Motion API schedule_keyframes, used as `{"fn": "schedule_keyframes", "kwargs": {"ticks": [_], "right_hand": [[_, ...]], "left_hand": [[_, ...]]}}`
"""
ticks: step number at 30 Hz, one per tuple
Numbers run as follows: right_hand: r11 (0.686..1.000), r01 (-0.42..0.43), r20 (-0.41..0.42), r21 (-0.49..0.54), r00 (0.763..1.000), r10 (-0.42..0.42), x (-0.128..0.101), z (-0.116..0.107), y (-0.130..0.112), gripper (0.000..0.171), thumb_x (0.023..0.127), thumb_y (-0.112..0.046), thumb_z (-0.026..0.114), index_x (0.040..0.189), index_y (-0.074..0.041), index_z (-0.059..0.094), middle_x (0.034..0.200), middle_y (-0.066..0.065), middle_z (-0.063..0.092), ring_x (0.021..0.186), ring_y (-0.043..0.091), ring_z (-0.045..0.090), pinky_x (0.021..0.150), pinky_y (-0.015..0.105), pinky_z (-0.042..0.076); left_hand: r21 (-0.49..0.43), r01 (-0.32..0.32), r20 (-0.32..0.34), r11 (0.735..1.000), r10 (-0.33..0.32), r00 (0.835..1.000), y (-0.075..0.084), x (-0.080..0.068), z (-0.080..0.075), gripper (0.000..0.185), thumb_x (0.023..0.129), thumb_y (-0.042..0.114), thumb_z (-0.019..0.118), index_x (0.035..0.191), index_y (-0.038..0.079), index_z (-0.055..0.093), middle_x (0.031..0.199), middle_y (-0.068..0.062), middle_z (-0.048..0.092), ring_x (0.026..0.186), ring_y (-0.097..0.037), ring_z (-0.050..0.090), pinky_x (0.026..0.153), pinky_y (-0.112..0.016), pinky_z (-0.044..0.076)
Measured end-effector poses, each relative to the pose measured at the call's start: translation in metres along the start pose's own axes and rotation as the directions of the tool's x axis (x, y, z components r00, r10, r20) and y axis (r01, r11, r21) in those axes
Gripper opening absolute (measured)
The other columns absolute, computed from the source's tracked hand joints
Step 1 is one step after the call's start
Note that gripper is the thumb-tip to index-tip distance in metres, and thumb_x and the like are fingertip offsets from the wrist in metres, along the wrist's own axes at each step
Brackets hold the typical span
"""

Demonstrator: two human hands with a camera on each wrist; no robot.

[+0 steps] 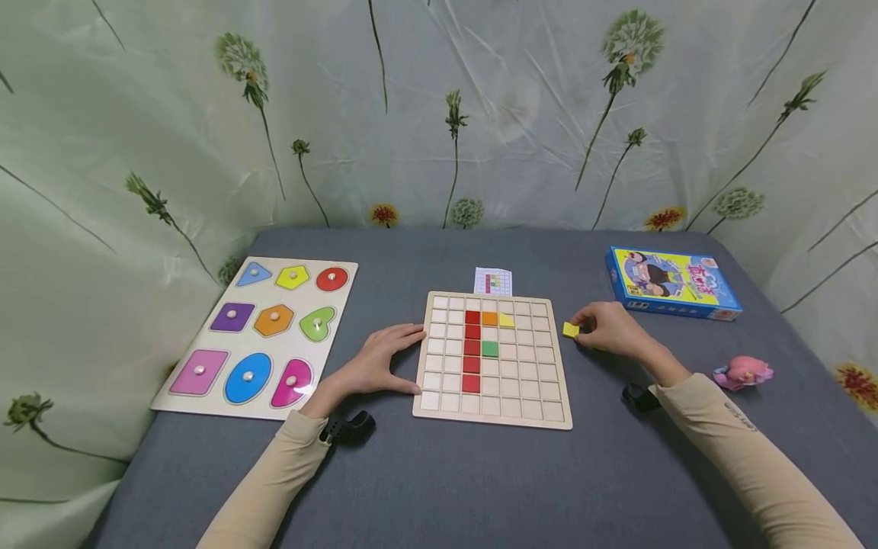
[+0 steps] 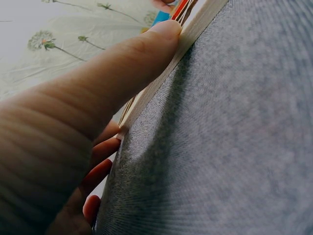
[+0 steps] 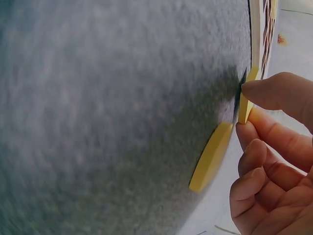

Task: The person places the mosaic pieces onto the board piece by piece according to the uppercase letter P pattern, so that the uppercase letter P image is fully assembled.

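A wooden grid board [image 1: 492, 423] lies mid-table, with a column of red tiles [image 1: 472, 347], an orange tile [image 1: 489, 318], a yellow tile [image 1: 506, 320] and a green tile [image 1: 490, 349] in its squares. Along its left edge rests my left hand [image 1: 373, 362], thumb and fingers spread and touching the rim. In the left wrist view the thumb [image 2: 132, 61] lies against the board's side. To the board's right, my right hand [image 1: 613, 329] pinches a yellow square tile [image 3: 248, 98] between thumb and finger. Another yellow tile [image 3: 211, 159] lies on the cloth beneath that hand.
A small pattern card [image 1: 493, 280] sits behind the board. On the left lies a shape puzzle board [image 1: 161, 400] with several knobbed pieces. A blue game box [image 1: 675, 284] is at the back right, and a pink toy [image 1: 744, 373] lies near the right sleeve.
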State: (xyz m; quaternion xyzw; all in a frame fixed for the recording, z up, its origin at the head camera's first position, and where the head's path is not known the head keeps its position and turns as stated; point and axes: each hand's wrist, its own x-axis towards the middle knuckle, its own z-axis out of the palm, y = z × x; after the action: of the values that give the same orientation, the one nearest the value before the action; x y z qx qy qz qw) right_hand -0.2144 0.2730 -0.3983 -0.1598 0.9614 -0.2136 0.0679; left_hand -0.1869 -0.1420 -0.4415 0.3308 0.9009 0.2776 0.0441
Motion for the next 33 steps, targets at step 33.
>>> {"fn": "schedule_keyframes", "kwargs": {"ticks": [33], "right_hand": [[0.994, 0.101, -0.05, 0.029, 0.994, -0.099, 0.002, 0.008, -0.025, 0.026, 0.076, -0.01, 0.072, 0.099, 0.002, 0.07, 0.084, 0.012, 0.067, 0.064, 0.011, 0.047, 0.055, 0.022, 0.036]], "left_hand": [[-0.008, -0.004, -0.007, 1.0, 0.004, 1.0, 0.0, 0.001, 0.0, 0.089, 0.066, 0.04, 0.081, 0.14, 0.007, 0.044, 0.147, -0.012, 0.042, 0.139, -0.032, 0.032, 0.108, -0.058, 0.022]]}}
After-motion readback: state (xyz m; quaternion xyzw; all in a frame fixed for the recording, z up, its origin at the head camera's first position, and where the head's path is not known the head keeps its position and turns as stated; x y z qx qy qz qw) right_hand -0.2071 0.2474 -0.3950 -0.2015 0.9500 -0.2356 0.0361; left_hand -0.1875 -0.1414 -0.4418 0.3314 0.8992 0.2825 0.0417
